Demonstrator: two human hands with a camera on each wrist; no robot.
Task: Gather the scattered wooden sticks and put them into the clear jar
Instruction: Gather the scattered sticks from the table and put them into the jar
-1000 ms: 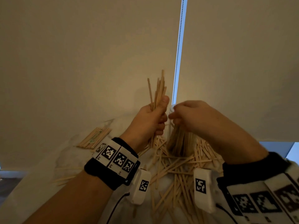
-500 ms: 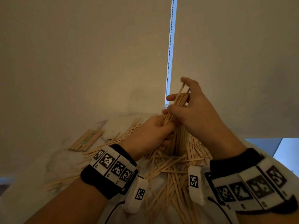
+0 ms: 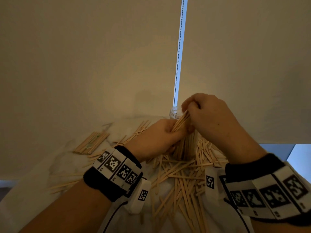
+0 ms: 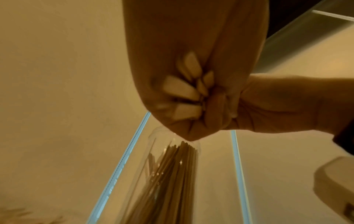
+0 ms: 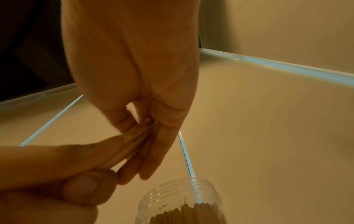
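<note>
A bundle of wooden sticks (image 3: 180,121) is held tilted between both hands, just beside the mouth of the clear jar (image 3: 174,112). My left hand (image 3: 173,130) grips the bundle's lower part in a fist. My right hand (image 3: 186,108) pinches its upper ends from above. The jar stands upright behind the hands and holds many sticks (image 4: 172,174); most of its body is hidden in the head view. In the right wrist view the bundle (image 5: 134,142) runs from the left hand (image 5: 57,163) up into the right fingers (image 5: 153,151), above the jar's threaded rim (image 5: 182,191).
Several loose sticks (image 3: 181,175) lie criss-crossed on the white table (image 3: 33,190) in front of the jar. A neater stack (image 3: 90,143) lies at the far left, with more strays (image 3: 138,130) beyond the left wrist. A blind with a bead chain (image 3: 178,64) hangs close behind.
The bundle stood upright in my left hand alone. My right hand took hold of its top, and both hands have lowered and tilted it beside the jar mouth.
</note>
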